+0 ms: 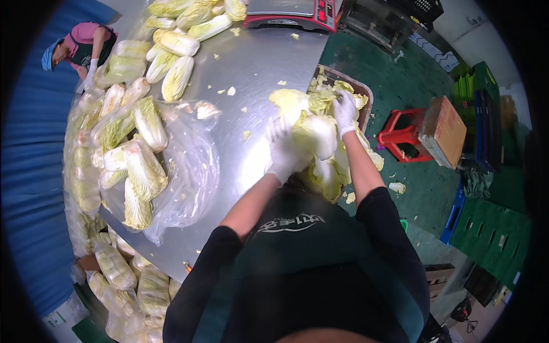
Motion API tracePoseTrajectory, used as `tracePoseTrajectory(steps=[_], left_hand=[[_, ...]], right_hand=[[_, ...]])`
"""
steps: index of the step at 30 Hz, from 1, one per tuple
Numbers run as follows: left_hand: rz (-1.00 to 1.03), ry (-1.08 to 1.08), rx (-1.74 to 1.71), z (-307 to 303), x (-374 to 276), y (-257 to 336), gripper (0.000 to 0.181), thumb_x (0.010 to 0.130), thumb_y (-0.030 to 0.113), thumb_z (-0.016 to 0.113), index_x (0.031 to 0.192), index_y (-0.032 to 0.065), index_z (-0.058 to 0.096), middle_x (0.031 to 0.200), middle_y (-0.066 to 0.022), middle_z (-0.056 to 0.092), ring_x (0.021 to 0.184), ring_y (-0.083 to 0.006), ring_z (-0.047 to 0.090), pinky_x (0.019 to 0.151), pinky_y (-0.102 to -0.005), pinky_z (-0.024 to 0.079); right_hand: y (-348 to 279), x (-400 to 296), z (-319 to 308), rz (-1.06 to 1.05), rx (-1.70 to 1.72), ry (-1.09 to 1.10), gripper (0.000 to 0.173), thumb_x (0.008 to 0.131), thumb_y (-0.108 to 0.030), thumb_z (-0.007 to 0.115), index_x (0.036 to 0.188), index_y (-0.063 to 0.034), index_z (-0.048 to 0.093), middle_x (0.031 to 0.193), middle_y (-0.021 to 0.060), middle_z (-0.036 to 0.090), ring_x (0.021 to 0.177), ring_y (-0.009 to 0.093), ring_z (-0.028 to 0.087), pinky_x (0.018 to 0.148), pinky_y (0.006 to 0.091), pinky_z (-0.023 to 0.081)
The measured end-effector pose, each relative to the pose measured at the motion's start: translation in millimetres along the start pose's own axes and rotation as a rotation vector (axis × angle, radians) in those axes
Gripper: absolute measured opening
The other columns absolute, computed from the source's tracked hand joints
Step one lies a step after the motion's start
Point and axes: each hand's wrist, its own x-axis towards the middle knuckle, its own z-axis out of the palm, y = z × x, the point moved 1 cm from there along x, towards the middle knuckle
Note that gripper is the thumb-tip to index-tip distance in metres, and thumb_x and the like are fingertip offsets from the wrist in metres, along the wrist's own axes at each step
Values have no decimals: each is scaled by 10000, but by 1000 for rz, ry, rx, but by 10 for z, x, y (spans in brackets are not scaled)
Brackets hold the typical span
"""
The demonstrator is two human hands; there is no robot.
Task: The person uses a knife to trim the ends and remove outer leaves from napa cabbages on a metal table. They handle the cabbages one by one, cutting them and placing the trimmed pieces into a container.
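Both my hands wear white gloves. My left hand (281, 148) is by the near edge of the steel table (231, 64), against pale napa cabbage leaves (317, 133); blur hides whether its fingers grip any. My right hand (344, 109) is over the crate of leaves, its fingers bent at a yellow-green leaf (321, 100); I cannot tell if it holds it. Loose leaves heap in the brown plastic crate (368, 96) beside the table edge. Another broad leaf (289, 103) lies at the table's edge, beyond my left hand.
Whole napa cabbages (146, 169) lie on a clear plastic bag (188, 184) at left, with more beyond. A red-framed scale (289, 21) stands at the far end. A co-worker (90, 47) is at far left. A red stool (399, 135) and cardboard box (446, 133) are at right.
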Motion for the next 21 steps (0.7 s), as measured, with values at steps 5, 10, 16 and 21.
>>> tracePoseTrajectory(steps=[5,10,16,21], left_hand=[[187,-178,39,519,478,567,1031,753,546,662,1469,-36,202,1509,-297,189,1418,-470,92,1159,-513,56],[-195,-587,-81,1362,620,728,1392,490,633,832,1478,-40,118,1496,-377,23,1383,-554,45,1095,-638,131],[-371,-817,53,2189,886,532,1397,546,633,807,1497,8,-2,1510,-351,11,1398,-523,59,1087,-627,179],[-408,-669,37,2970,916,358,1241,649,552,742,1499,12,17,1521,-314,46,1413,-478,67,1073,-618,215]], right_hand=[[1109,-489,-185,347,320,-166,560,803,35,586,1349,-34,484,1168,81,598,1047,172,561,916,275,435],[1357,-938,50,446,423,-260,598,789,1,577,1371,-28,443,1242,127,562,969,201,587,865,306,471],[1497,-1151,892,378,233,-328,610,740,-81,636,1338,-124,521,1422,208,415,1264,330,448,983,387,419],[1795,-1059,1303,413,333,-401,598,754,-93,633,1340,-133,520,1492,196,330,1235,367,476,973,415,430]])
